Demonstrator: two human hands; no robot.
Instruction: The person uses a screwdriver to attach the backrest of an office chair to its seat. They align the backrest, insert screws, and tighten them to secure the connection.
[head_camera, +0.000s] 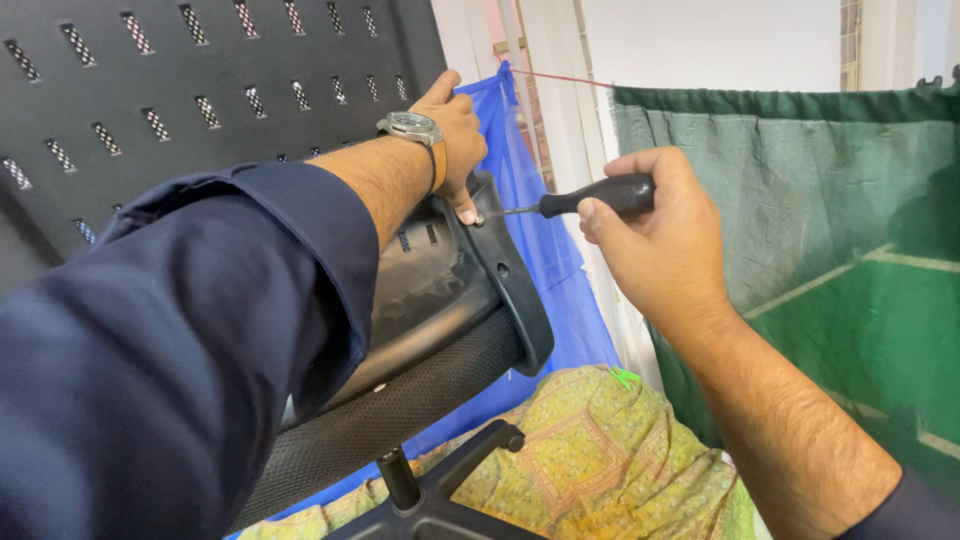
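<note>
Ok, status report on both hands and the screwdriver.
Left hand steadies black plastic chair shell. Right hand grips black-handled screwdriver, tip at screw. Nothing blocking.

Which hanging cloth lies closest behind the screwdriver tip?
The blue cloth, hanging beside the chair edge behind the screwdriver tip; the green cloth hangs farther right.

Green cloth (800, 230) and blue sheet (545, 250) over a red line (560, 78), white wall (710, 45) behind, yellow patterned fabric (610, 470) below.

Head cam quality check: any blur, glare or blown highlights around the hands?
Head view: even daylight, no hard shadows; the wall behind is near blown out; soft glare on the glossy chair shell; the screwdriver shaft is slightly smeared, while the right hand and left hand are sharp; near sleeve soft.
</note>
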